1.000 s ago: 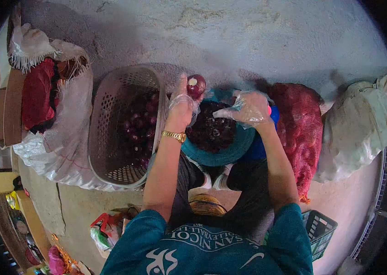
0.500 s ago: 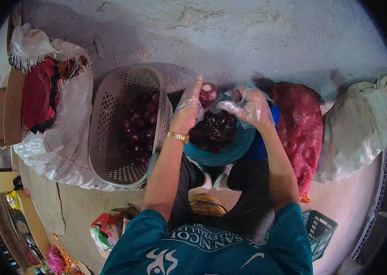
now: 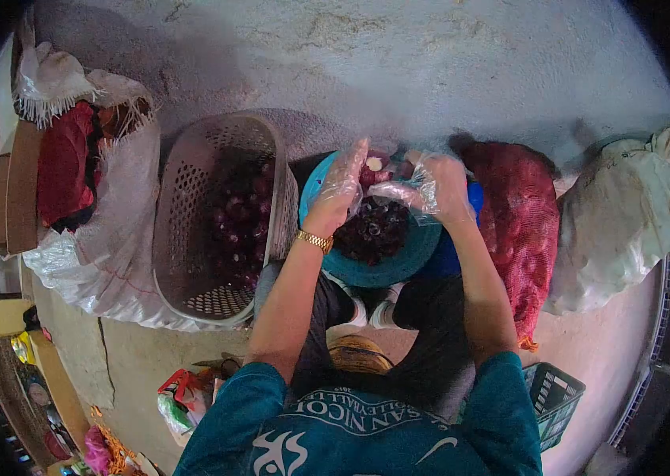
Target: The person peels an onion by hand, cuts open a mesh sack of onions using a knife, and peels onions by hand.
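Your left fingers (image 3: 352,164) clamp the onion (image 3: 375,166); whether your right fingers (image 3: 395,192) grip anything, cannot tell. Likely peeling, basin (image 3: 376,278) below fingers; next stroke wants onion steady.

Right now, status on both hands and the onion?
Left hand: holding red onion. Right hand: beside it, contents unclear. Teal basin below; no obstruction visible.

Basin (image 3: 375,277), peelings (image 3: 372,236) in it, sits just before 2 shoes (image 3: 384,315), with onion (image 3: 375,168) in left hand (image 3: 337,190) over basin; basket (image 3: 176,198) with onions (image 3: 240,218) inside at left of basin, sack (image 3: 117,226) farther left; net sack (image 3: 515,222) right of basin, another sack (image 3: 616,226) farther right, crate (image 3: 558,403) beside right sleeve (image 3: 501,404).
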{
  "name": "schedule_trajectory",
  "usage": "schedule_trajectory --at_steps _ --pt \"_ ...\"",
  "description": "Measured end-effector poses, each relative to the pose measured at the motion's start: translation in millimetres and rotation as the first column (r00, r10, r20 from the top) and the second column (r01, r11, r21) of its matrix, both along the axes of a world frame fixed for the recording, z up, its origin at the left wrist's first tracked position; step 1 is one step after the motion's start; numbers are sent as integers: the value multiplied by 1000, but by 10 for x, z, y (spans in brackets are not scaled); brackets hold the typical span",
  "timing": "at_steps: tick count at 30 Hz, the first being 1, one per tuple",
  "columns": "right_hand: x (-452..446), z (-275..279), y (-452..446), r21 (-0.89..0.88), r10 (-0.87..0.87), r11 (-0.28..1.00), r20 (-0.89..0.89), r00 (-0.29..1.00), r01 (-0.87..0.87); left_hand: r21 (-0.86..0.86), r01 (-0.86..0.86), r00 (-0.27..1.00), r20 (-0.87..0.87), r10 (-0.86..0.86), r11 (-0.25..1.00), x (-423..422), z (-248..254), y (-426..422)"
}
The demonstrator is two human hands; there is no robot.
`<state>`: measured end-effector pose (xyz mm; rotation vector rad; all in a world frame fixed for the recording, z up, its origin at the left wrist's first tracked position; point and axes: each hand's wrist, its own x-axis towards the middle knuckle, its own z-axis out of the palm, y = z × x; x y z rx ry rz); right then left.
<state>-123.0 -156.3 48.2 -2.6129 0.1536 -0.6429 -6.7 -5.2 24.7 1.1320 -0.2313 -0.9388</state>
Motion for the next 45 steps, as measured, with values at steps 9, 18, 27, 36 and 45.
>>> schedule_trajectory --at_steps 9,18,27,36,45 --pt "14 -71 -2 -19 -36 999 -21 999 35 43 -77 996 48 75 996 -70 158 4" --pt "35 -104 -21 92 54 995 -40 998 -50 188 -125 929 366 49 974 -13 71 20" --pt "14 78 21 112 84 992 -183 979 -64 83 -140 930 353 102 987 83 -301 -37" --pt "18 -145 -46 -55 -16 998 -69 998 12 23 -214 932 306 197 977 125 -352 -55" --pt "65 -191 -55 121 -141 982 -37 989 144 -84 -155 958 -257 129 984 171 -226 14"
